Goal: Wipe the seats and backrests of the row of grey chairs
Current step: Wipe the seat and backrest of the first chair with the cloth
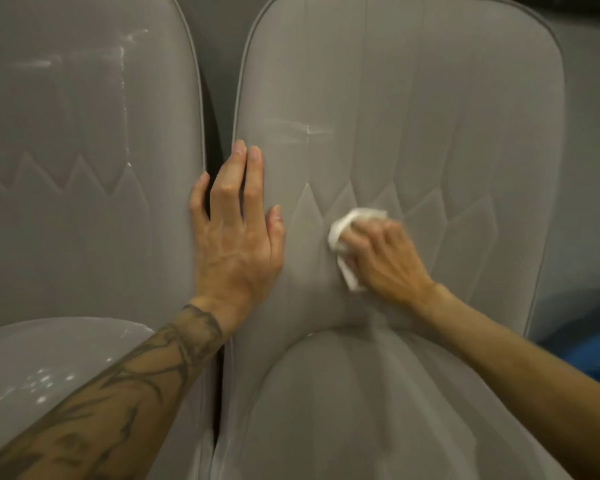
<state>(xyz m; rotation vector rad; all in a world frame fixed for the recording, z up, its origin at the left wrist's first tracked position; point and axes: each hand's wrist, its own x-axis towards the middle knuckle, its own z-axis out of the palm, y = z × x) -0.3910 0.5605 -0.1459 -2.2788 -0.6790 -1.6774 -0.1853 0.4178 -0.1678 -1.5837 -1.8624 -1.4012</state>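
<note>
Now right hand [386, 258] grips white wipe [342, 233] on quilted grey backrest [430, 116]; left hand [237, 244] flat.

Grey quilted chairs [413, 116], white cloth [343, 233]

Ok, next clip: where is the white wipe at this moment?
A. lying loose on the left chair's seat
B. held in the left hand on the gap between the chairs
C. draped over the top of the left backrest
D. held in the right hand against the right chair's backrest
D: the right hand grips the white wipe against the right chair's backrest, while the left hand lies flat and empty at that backrest's edge.
</note>
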